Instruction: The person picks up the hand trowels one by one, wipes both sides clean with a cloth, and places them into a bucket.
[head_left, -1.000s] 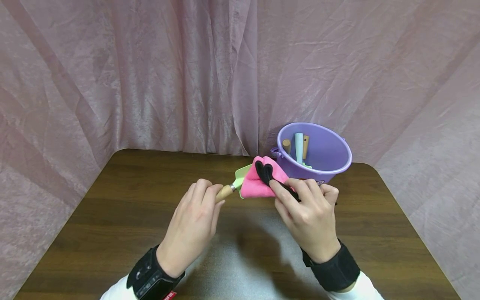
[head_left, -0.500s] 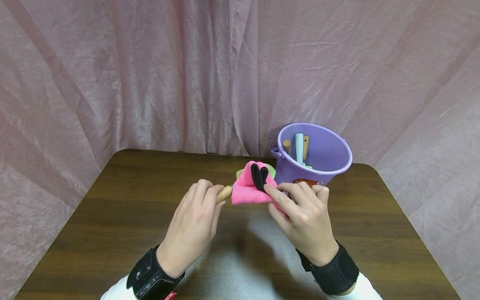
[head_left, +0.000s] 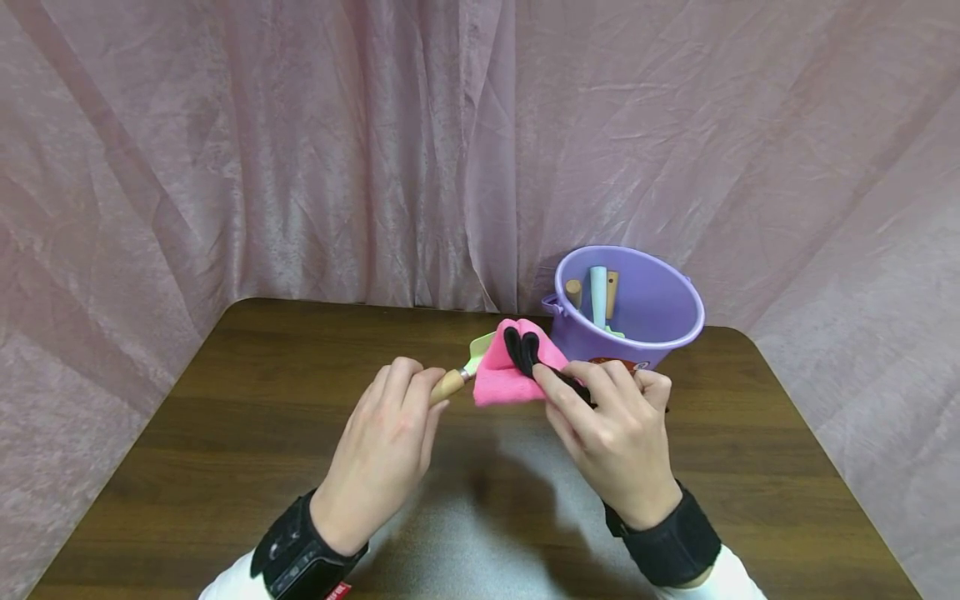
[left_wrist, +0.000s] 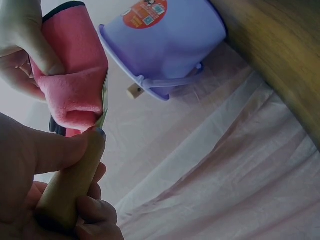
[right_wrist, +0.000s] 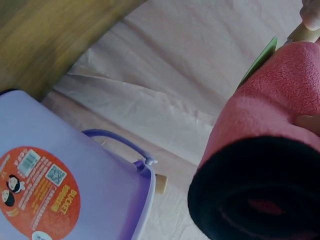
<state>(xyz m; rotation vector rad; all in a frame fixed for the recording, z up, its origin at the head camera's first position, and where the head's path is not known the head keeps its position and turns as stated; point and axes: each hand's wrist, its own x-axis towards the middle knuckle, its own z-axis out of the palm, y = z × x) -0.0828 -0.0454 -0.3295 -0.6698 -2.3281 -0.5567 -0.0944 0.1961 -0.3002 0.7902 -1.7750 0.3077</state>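
My left hand [head_left: 386, 450] grips the pale wooden handle [head_left: 448, 386] of a small garden trowel with a light green blade [head_left: 478, 352]. Folded over most of that blade is a pink cloth [head_left: 498, 379] with black edging, held by my right hand [head_left: 615, 437], its fingers bent on the black trim. In the left wrist view the thumb lies along the wooden handle [left_wrist: 75, 185], and the pink cloth [left_wrist: 75, 55] covers the blade except for a thin edge. From the right wrist, the cloth [right_wrist: 280, 100] looks rolled, its black rim towards the camera.
A purple bucket [head_left: 570, 337] stands at the back right of the brown wooden table [head_left: 337, 358], just beyond the cloth. Inside it are a light blue handle [head_left: 597, 296] and two wooden handles. A pink curtain [head_left: 375, 167] hangs behind the table.
The right hand slid the cloth left and towards the trowel handle, then back right, so part of the green blade shows again. My left hand has barely moved.
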